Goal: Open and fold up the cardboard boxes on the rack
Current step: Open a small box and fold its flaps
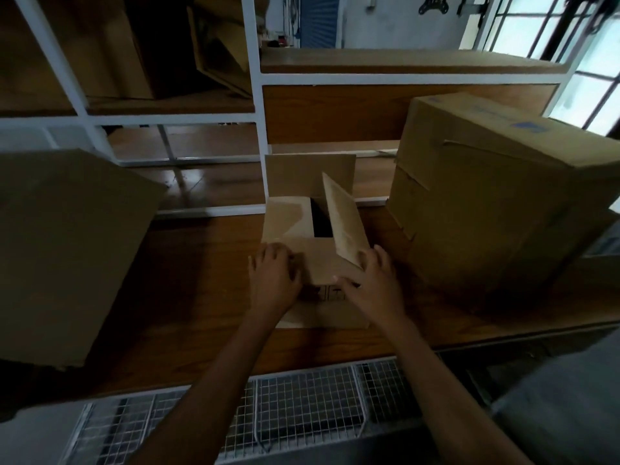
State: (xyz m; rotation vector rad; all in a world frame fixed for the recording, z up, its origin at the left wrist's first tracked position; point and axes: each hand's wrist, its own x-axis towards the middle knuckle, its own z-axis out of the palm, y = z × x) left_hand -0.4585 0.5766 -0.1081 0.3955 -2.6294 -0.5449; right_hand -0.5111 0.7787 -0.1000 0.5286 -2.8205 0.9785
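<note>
On the rack shelf (pixel 208 297), the small box (pixel 315 250) is being opened: near flap pressed by left hand (pixel 273 280), right flap gripped by right hand (pixel 375 283); flaps must next be spread.

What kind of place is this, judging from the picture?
Probably a storeroom or small warehouse: a white metal-framed rack with wooden shelves, several cardboard boxes such as the large closed one, and flattened cardboard stacked in an upper bay.

We are in a storeroom or small warehouse — white metal racking (pixel 255 95) with wooden shelves (pixel 201 297), cardboard boxes (pixel 486 203) stacked on them, wire mesh (pixel 302 404) below, and barred windows (pixel 536 25) beside a blue roller shutter (pixel 318 20).
</note>
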